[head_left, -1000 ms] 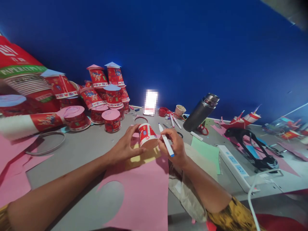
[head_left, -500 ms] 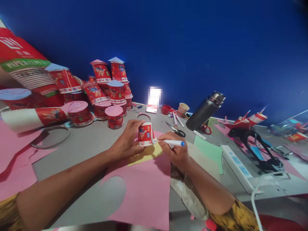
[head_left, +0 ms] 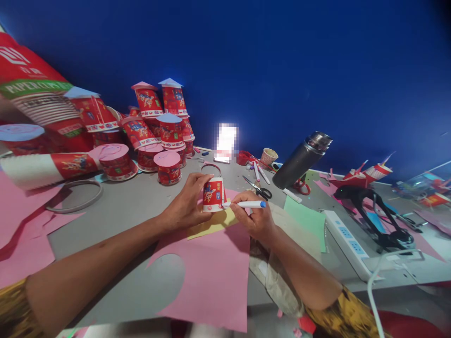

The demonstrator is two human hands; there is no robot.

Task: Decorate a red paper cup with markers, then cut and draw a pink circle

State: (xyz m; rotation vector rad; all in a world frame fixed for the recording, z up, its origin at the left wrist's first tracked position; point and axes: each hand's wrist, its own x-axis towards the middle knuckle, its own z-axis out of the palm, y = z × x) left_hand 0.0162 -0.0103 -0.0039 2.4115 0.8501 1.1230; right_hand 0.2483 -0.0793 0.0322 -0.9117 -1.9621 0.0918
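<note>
In my left hand (head_left: 188,201) is a red and white paper cup (head_left: 213,195), gripped between the thumb below and the fingers above. My right hand (head_left: 254,217) pinches a white marker (head_left: 248,204) with a blue end pointing right. The marker's tip meets the cup's side near its lower right, close to the white band. Beneath the hands lie a yellow paper piece (head_left: 206,227) and a pink sheet (head_left: 214,272) with a rounded cutout. Just behind the cup rests a thin ring (head_left: 211,165).
Stacked red cups (head_left: 171,131) with paper tops stand at left, by a sleeve of paper cups (head_left: 42,98). Black scissors (head_left: 260,188), a dark thermos (head_left: 299,162), a glowing phone (head_left: 225,143), green paper (head_left: 306,223) and a white power strip (head_left: 347,241) lie around.
The marker's blue end has shifted slightly left and up, and its tip stays by the cup's lower right side. The left hand keeps its hold on the cup.
</note>
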